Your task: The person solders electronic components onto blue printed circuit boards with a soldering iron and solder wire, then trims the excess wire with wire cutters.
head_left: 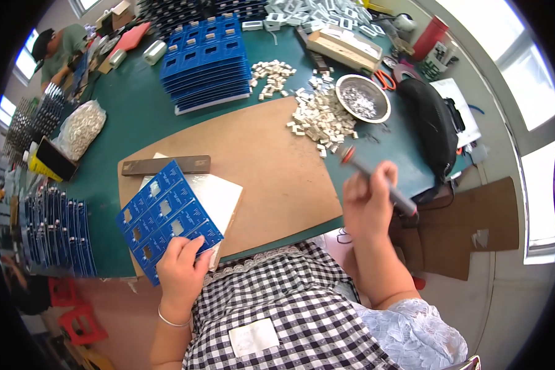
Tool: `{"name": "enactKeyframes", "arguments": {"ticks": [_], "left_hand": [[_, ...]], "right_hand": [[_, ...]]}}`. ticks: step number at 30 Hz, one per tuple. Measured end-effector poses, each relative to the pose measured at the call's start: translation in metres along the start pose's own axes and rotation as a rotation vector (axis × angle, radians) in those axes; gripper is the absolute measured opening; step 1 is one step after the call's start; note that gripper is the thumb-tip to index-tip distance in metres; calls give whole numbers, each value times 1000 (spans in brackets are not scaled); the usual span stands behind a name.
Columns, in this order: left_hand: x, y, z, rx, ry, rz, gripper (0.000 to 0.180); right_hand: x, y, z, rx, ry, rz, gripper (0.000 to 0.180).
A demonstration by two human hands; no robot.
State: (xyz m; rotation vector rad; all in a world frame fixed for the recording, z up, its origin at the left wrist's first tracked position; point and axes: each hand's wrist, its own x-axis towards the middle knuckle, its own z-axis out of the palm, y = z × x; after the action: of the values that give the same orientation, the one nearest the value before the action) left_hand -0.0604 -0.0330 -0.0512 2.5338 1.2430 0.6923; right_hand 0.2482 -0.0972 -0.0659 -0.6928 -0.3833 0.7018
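Observation:
A blue circuit board panel [186,206] with rectangular cut-outs lies tilted across a white block [225,196]. My left hand [182,268] grips its near right corner, fingers on top. Beyond the panel, a dark flat bar [188,165] rests across the white block's far end. To the right, my right hand [368,200] is raised off the table, closed around a grey pen-shaped tool [402,201] with orange-red ends. The tool is blurred, so its exact kind is unclear. Its far end points toward a heap of small metallic parts [319,117].
A steel bowl [384,111] of small shiny pieces stands beside the heap. Behind are stacked blue panels [203,74], a cardboard box [345,49] and orange scissors [385,79]. A black pouch [428,123] lies right; a bag of parts [82,129] and upright panels [55,234] stand left.

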Motion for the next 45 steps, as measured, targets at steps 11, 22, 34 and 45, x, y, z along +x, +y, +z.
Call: {"name": "enactKeyframes", "arguments": {"ticks": [11,22,34,45], "left_hand": [[-24,-14,-27,94,-67,71,41],[-33,-41,-20,216,-180,90,58],[-37,-54,-17,224,-128,126,56],[-35,-41,-1,372,32,150,35]], "right_hand": [[99,-6,-62,583,279,28,33],[59,11,-39,430,230,262,43],[106,-146,-105,-339,151,-376,17],[247,-292,-294,-2087,853,-540,39]]}}
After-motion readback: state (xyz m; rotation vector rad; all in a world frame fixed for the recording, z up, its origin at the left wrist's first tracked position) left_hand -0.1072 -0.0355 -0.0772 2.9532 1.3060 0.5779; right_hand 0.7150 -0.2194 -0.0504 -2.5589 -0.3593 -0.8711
